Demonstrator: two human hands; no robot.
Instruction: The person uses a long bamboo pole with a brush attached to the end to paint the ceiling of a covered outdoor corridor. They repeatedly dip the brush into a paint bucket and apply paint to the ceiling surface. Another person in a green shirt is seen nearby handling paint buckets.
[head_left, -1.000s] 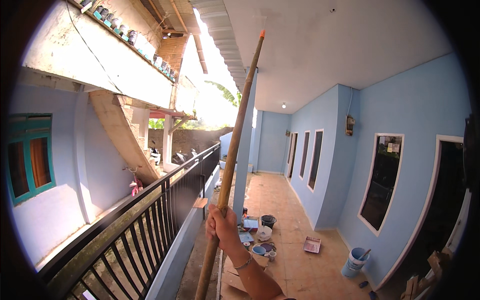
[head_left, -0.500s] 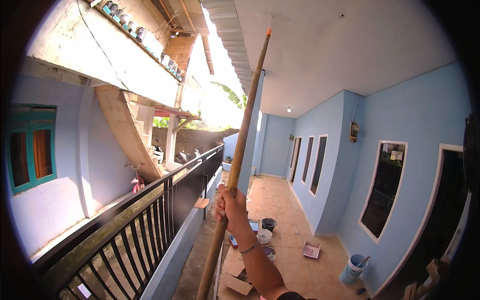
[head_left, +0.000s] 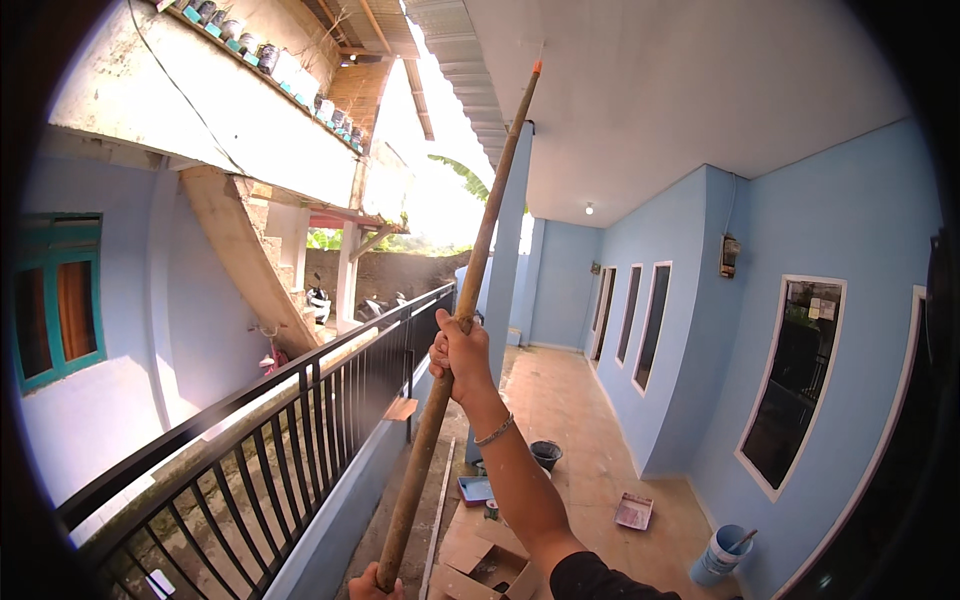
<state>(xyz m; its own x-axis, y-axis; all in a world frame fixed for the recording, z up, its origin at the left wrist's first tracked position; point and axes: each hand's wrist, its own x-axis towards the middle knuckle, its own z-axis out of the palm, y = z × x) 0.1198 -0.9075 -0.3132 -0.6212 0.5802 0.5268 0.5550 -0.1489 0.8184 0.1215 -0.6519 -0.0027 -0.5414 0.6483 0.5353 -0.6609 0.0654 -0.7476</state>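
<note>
A long wooden pole [head_left: 485, 240] slants up from the lower edge to the white ceiling [head_left: 700, 80]. Its far end has an orange tip [head_left: 537, 68], and a thin pale fitting beyond it meets or nearly meets the ceiling; I cannot tell which. Around the pole's middle my right hand [head_left: 462, 357] is closed, the thumb lying along the wood and a bracelet on the wrist. Lower down, at the bottom edge, my left hand [head_left: 376, 584] grips the pole's butt end, only partly in view.
A black metal railing [head_left: 290, 425] runs along the left. On the tiled floor are an open cardboard box [head_left: 487, 570], a blue tray [head_left: 476, 489], a dark bucket [head_left: 546, 455], a pinkish tray [head_left: 634, 511] and a light blue bucket [head_left: 722, 556]. A blue pillar [head_left: 510, 220] stands behind the pole.
My right hand and the pole have risen slightly in the picture. My left hand has come into view at the pole's lower end. The view has shifted a little.
</note>
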